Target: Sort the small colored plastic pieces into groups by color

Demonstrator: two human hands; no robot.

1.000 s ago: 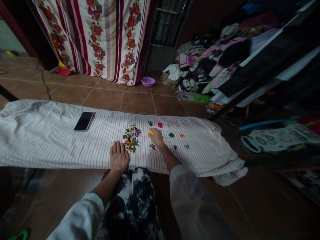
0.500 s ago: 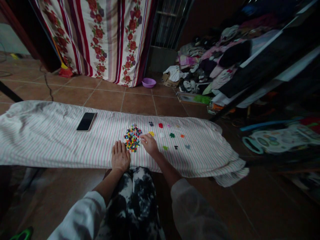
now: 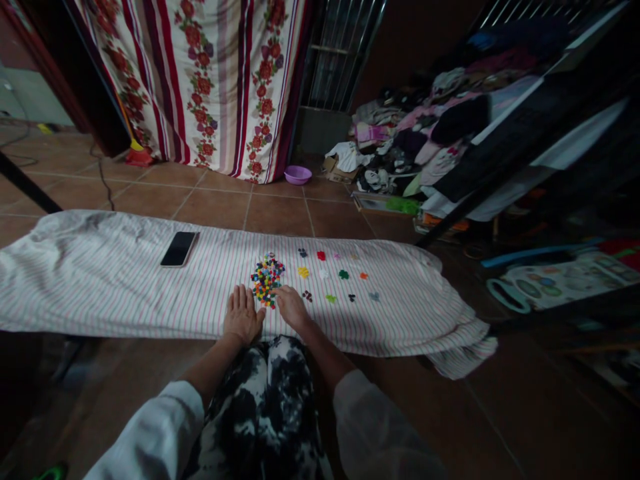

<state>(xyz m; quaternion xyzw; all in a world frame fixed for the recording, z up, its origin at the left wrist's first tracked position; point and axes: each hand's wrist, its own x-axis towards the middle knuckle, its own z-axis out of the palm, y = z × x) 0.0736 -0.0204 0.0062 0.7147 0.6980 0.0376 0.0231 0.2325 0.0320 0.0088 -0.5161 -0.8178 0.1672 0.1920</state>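
Observation:
A heap of small multicoloured pieces, like tiny beads or blocks, lies on the striped cloth. My left hand rests palm down just left of the heap's lower end, fingers stretched out. At the heap's lower right edge, the bent fingers of my right hand touch the pieces; anything between the fingertips is too small to make out. To the right are little groups by colour, among them yellow pieces, red pieces, green pieces, dark brown pieces and lime pieces.
A phone lies on the cloth to the left. Beyond it hang a flowered curtain and, on the tiled floor, a purple basin. Piled clothes and a dark slanting bar stand at the right.
My right hand has moved down and slightly left, from the heap's right side to its lower right edge. The dark brown group now shows. My left hand stays flat; the view has shifted slightly.

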